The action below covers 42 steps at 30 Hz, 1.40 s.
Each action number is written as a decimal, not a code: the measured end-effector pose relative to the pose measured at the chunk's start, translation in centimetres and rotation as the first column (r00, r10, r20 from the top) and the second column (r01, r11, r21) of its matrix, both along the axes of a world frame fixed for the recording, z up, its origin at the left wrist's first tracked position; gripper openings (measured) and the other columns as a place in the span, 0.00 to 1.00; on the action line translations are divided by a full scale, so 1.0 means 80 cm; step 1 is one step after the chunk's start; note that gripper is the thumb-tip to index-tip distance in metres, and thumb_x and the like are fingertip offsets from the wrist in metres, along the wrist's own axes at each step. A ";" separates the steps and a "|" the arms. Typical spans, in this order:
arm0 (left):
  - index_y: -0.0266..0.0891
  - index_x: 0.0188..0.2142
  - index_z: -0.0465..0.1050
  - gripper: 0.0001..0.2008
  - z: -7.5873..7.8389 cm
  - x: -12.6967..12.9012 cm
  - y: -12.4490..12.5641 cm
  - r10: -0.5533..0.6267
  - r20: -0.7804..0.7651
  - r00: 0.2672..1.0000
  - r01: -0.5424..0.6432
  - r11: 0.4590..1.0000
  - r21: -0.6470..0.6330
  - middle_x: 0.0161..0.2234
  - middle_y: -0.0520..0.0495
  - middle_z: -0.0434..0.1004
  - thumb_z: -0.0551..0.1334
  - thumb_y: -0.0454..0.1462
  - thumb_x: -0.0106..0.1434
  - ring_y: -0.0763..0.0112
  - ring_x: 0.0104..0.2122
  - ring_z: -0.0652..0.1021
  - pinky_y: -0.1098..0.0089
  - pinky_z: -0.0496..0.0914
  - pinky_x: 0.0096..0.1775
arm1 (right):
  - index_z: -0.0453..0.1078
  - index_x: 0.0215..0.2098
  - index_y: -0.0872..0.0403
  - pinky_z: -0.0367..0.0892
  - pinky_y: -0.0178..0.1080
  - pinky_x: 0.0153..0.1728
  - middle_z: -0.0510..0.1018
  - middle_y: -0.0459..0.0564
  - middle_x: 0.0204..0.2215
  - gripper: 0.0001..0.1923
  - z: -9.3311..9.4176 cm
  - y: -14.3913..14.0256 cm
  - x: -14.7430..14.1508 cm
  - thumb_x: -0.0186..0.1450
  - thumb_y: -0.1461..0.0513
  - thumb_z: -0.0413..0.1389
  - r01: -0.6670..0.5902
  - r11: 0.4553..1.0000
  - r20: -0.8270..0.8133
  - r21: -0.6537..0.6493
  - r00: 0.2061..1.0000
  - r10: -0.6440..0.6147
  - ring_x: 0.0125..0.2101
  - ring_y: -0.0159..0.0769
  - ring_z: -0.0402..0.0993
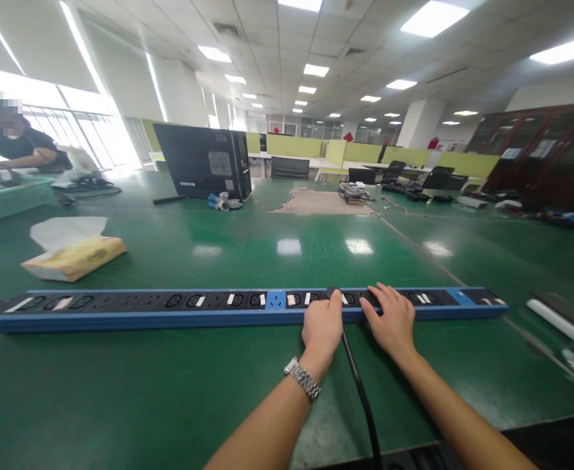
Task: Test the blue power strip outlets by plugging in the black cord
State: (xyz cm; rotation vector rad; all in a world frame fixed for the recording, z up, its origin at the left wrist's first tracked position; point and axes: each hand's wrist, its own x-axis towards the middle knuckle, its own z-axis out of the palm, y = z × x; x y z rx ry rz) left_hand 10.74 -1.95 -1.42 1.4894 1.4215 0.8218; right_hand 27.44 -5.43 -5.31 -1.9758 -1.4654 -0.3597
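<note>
Long blue power strip (169, 318) with black sockets, small white labels, one bright blue socket mid-length. Black plug (334, 293) and black cable (360, 391) at left hand (322, 326). Silver wristwatch (303, 378). Glossy green table (208, 391). Yellow tissue pack (74, 258) with white tissue. Pale green basket (10, 199). Black monitor (198, 160). Lime-green partitions (294, 145). Dark brown cabinets (546, 153).

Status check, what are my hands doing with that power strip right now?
Left hand gripping black plug at power strip. Right hand flat on strip. Nothing blocking.
</note>
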 end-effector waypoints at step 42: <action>0.41 0.49 0.75 0.21 -0.004 -0.149 0.067 0.096 -0.734 0.672 0.520 0.645 0.560 0.41 0.42 0.79 0.50 0.48 0.68 0.58 0.43 0.75 0.57 0.64 0.47 | 0.75 0.32 0.51 0.58 0.34 0.28 0.79 0.47 0.27 0.14 0.137 0.033 0.043 0.63 0.54 0.50 -0.178 0.818 0.026 -0.547 0.973 0.229 0.27 0.34 0.71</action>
